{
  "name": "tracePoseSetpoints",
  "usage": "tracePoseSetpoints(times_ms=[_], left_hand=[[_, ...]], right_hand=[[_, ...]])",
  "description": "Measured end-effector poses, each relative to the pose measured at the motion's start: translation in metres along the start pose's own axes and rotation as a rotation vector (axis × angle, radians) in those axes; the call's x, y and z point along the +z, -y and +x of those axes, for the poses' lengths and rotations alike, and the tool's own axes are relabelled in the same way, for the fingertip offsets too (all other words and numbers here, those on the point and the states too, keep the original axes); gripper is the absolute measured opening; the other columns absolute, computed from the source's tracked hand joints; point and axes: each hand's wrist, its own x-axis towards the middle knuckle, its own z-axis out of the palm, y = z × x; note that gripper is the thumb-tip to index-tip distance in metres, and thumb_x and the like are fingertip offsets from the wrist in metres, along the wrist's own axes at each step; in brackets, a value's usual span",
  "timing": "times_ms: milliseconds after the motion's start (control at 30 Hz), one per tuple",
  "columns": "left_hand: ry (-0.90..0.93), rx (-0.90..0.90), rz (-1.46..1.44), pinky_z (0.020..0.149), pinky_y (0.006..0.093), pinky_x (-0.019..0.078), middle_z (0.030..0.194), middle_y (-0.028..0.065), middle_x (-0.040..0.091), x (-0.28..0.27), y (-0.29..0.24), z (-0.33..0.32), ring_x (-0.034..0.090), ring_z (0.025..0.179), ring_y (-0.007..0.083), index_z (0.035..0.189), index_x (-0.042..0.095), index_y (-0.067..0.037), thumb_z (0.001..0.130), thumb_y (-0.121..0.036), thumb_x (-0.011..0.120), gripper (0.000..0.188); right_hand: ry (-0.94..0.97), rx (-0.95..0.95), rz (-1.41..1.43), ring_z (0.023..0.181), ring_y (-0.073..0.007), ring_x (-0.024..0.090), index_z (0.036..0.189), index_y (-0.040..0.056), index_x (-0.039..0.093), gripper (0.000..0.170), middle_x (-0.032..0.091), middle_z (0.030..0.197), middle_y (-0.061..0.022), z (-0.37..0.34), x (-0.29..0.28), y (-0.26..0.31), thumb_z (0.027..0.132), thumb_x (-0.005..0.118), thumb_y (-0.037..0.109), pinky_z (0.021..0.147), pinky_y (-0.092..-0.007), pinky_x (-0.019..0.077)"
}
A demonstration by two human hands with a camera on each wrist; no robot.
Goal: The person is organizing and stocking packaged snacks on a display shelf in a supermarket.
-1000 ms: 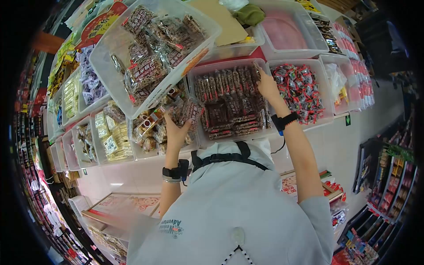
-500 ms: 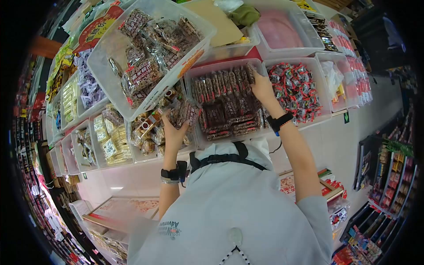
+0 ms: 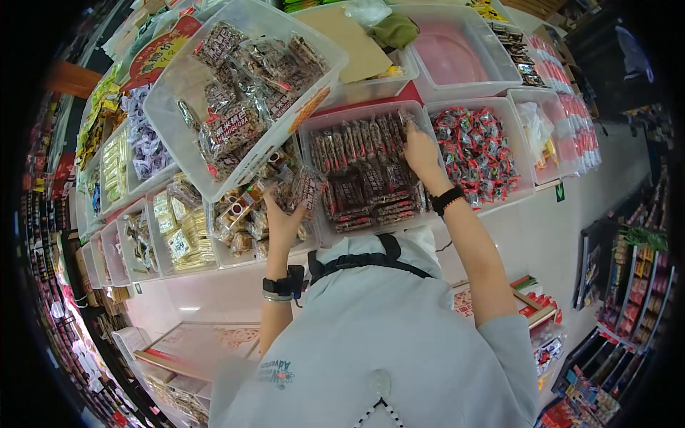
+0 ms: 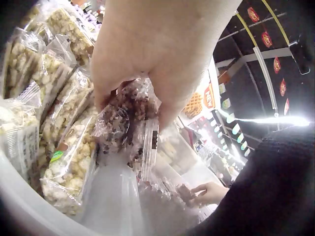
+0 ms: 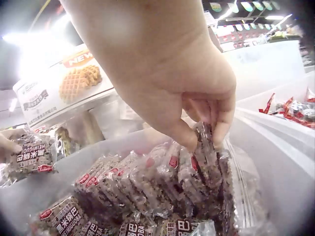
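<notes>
My left hand (image 3: 284, 227) grips clear-wrapped black rice cracker packets (image 3: 307, 190) just left of a clear plastic bin (image 3: 309, 135). In the left wrist view, its thumb and fingers close around a dark, grainy packet (image 4: 129, 115). My right hand (image 3: 422, 153) is over the bin's far right corner. Seen from the right wrist, thumb and fingers pinch the top of one upright cracker packet (image 5: 208, 157) at the right end of a row. Several standing packets (image 3: 360, 139) fill that row, and flat-lying ones (image 3: 374, 177) are nearer my body.
A large tilted bin (image 3: 335, 60) of the same crackers rests above the left hand. Red-wrapped sweets (image 3: 477, 146) fill the bin to the right. Pale yellow packets (image 3: 182, 221) and brown-wrapped snacks (image 3: 235, 214) lie in bins to the left. Behind stands a pink-bottomed bin (image 3: 449, 53).
My right hand has shifted slightly left and toward my body, with its packet now at the right end of the standing row. The left hand keeps its packets in nearly the same place.
</notes>
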Motion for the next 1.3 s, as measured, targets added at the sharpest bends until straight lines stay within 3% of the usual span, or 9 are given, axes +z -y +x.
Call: tracePoseSetpoints(times_ms=[333, 400, 633, 733, 867, 933, 1067, 1233, 1300], left_hand=[[-0.028, 0.027, 0.059, 0.095, 0.0357, 0.0323, 0.117, 0.0211, 0.043, 0.000, 0.007, -0.001, 0.044, 0.110, 0.0293, 0.124, 0.030, 0.001, 0.068, -0.009, 0.069, 0.069], [0.016, 0.047, -0.070, 0.095, 0.0356, 0.0324, 0.118, 0.0208, 0.043, -0.001, 0.007, 0.000, 0.044, 0.110, 0.0295, 0.124, 0.030, 0.001, 0.068, -0.010, 0.069, 0.068], [-0.006, 0.056, 0.046, 0.095, 0.0358, 0.0321, 0.119, 0.0212, 0.042, -0.001, 0.006, 0.000, 0.043, 0.110, 0.0294, 0.124, 0.030, 0.001, 0.069, -0.010, 0.068, 0.067], [0.020, 0.047, -0.099, 0.095, 0.0361, 0.0319, 0.119, 0.0216, 0.041, -0.001, 0.005, -0.001, 0.042, 0.111, 0.0293, 0.124, 0.029, 0.001, 0.069, -0.010, 0.068, 0.068], [0.004, 0.048, -0.076, 0.095, 0.0364, 0.0317, 0.119, 0.0217, 0.041, 0.000, 0.008, -0.001, 0.042, 0.111, 0.0294, 0.124, 0.029, 0.002, 0.069, -0.009, 0.069, 0.068], [0.011, 0.043, -0.083, 0.095, 0.0365, 0.0316, 0.119, 0.0218, 0.041, -0.001, 0.008, -0.003, 0.042, 0.111, 0.0295, 0.124, 0.029, 0.002, 0.069, -0.009, 0.069, 0.068], [-0.035, 0.071, -0.079, 0.096, 0.0371, 0.0311, 0.119, 0.0221, 0.041, 0.004, 0.012, -0.004, 0.041, 0.112, 0.0308, 0.124, 0.029, 0.002, 0.069, -0.009, 0.069, 0.069], [-0.009, 0.057, -0.035, 0.096, 0.0369, 0.0314, 0.119, 0.0220, 0.041, 0.000, 0.008, -0.004, 0.041, 0.112, 0.0312, 0.124, 0.030, 0.002, 0.068, -0.009, 0.069, 0.068], [0.010, 0.057, -0.080, 0.096, 0.0367, 0.0315, 0.119, 0.0219, 0.041, 0.001, 0.016, -0.001, 0.041, 0.112, 0.0310, 0.124, 0.030, 0.002, 0.069, -0.009, 0.069, 0.068]], right_hand=[[0.113, 0.053, 0.046, 0.077, -0.0370, 0.059, 0.112, -0.0010, 0.048, 0.046, 0.061, 0.082, -0.0220, 0.001, -0.008, -0.007, 0.069, 0.063, 0.008, 0.068, -0.0437, 0.0482], [-0.069, -0.145, -0.049, 0.076, -0.0329, 0.060, 0.108, -0.0016, 0.052, 0.038, 0.061, 0.084, -0.0177, -0.003, 0.001, -0.010, 0.070, 0.056, 0.003, 0.067, -0.0393, 0.0493], [-0.213, -0.145, -0.194, 0.081, -0.0270, 0.056, 0.107, -0.0027, 0.053, 0.035, 0.058, 0.085, -0.0120, -0.009, 0.001, -0.002, 0.072, 0.053, 0.002, 0.073, -0.0354, 0.0451], [-0.083, -0.162, -0.240, 0.084, -0.0303, 0.056, 0.114, -0.0042, 0.048, 0.048, 0.057, 0.085, -0.0130, -0.014, -0.005, 0.004, 0.068, 0.059, 0.002, 0.073, -0.0378, 0.0452], [-0.096, -0.153, -0.122, 0.080, -0.0313, 0.057, 0.099, -0.0041, 0.054, 0.035, 0.059, 0.081, -0.0151, -0.001, -0.005, -0.010, 0.065, 0.061, 0.002, 0.070, -0.0400, 0.0462], [0.138, -0.046, -0.057, 0.080, -0.0330, 0.058, 0.093, -0.0022, 0.054, 0.033, 0.060, 0.079, -0.0174, 0.001, -0.027, -0.006, 0.062, 0.066, 0.004, 0.067, -0.0420, 0.0470], [-0.141, -0.205, -0.105, 0.078, -0.0345, 0.059, 0.090, 0.0014, 0.055, 0.034, 0.061, 0.076, -0.0182, -0.008, -0.003, -0.016, 0.061, 0.071, 0.008, 0.066, -0.0422, 0.0487], [0.080, -0.077, -0.082, 0.088, -0.0322, 0.058, 0.103, -0.0016, 0.052, 0.043, 0.060, 0.088, -0.0169, -0.007, -0.018, -0.008, 0.064, 0.068, 0.008, 0.072, -0.0402, 0.0479], [0.013, -0.122, -0.171, 0.092, -0.0316, 0.056, 0.108, -0.0031, 0.049, 0.045, 0.058, 0.093, -0.0172, -0.013, -0.001, -0.008, 0.067, 0.066, 0.010, 0.075, -0.0396, 0.0466]])
